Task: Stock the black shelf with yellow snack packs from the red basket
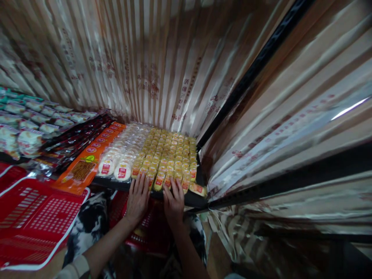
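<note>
Rows of small yellow packaged snacks (pixel 167 151) with red labels fill the right end of a dark shelf (pixel 190 199). My left hand (pixel 137 199) lies with fingers stretched out against the front of these packs. Beside it, my right hand (pixel 174 199) rests its spread fingers on the front row too. Neither hand is wrapped round a pack. One yellow pack (pixel 198 189) lies at the front right corner, apart from the rows. To the left are round white packaged snacks (pixel 122 170) in clear wrap, with red labels.
An orange snack package (pixel 83 166) sticks out over the shelf edge, next to dark shiny packets (pixel 78 133). White packets (pixel 30 141) stand further left. Red baskets (pixel 43 217) sit below. A black metal post (pixel 247 81) rises at right, before printed plastic sheeting (pixel 157 66).
</note>
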Demonstrator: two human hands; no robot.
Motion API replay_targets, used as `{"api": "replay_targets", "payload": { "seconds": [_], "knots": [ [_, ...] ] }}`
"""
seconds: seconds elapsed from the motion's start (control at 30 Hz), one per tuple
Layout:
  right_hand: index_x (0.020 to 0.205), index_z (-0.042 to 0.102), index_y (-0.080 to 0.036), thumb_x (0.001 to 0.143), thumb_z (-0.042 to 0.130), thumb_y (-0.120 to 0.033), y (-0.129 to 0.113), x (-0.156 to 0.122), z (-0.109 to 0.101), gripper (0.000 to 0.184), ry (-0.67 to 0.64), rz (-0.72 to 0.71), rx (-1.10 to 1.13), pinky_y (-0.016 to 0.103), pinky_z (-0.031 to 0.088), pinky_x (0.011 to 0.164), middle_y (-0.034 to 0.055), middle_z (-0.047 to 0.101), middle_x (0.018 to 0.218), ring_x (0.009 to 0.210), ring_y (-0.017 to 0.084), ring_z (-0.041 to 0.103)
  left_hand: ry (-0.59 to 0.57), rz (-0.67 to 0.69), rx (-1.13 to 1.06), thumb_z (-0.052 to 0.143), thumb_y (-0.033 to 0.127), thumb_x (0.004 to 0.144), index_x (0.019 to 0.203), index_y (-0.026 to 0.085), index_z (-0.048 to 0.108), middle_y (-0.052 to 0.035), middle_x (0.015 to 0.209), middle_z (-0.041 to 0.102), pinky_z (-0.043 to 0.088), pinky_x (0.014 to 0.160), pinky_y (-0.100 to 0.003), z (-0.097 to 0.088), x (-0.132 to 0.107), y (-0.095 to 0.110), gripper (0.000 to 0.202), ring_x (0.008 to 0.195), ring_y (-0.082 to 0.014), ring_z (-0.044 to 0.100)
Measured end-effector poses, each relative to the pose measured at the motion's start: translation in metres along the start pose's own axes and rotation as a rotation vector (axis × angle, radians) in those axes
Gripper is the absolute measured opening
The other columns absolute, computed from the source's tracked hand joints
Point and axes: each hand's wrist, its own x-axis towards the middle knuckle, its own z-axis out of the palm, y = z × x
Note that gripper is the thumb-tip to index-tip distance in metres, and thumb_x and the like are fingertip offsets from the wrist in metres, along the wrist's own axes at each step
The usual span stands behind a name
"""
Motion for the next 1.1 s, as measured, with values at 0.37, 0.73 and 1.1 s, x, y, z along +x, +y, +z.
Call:
{"api": "replay_targets", "payload": {
  "seconds": [0.37, 0.73, 1.1],
  "knots": [
    [0.124, 0.055, -0.029, 0.09, 0.044, -0.016, 0.0, 0.001, 0.008, 0.038, -0.03, -0.077, -0.012, 0.048, 0.043, 0.095, 0.0042, 0.058, 0.124, 0.12, 0.025, 0.043, 0.069, -0.041, -0.021, 0.046, 0.019, 0.089, 0.139, 0.017, 0.034, -0.0169, 0.133, 0.048, 0.038, 0.102, -0.045, 0.005, 0.01, 0.001, 0.051, 0.131, -0.0286, 0.036],
    [0.123, 0.055, -0.022, 0.09, 0.039, -0.014, 0.005, -0.008, -0.003, 0.038, 0.053, -0.034, -0.044, 0.047, 0.04, 0.099, 0.0091, 0.047, 0.135, 0.128, 0.024, 0.036, 0.133, 0.01, -0.124, 0.049, 0.022, 0.088, 0.144, 0.013, 0.02, -0.021, 0.136, 0.043, 0.034, 0.103, -0.048, 0.018, 0.005, -0.007, 0.064, 0.136, -0.0303, 0.026],
    [0.125, 0.051, -0.002, 0.081, 0.041, -0.01, 0.062, 0.004, -0.054, 0.046, -0.219, 0.31, -0.413, 0.041, 0.033, 0.104, 0.0181, 0.051, 0.128, 0.128, 0.027, 0.033, 0.085, 0.006, -0.178, 0.051, 0.02, 0.087, 0.145, 0.025, 0.017, -0.0174, 0.15, 0.016, 0.031, 0.103, -0.053, 0.005, -0.004, 0.007, 0.068, 0.137, -0.0359, 0.017]
  ]
}}
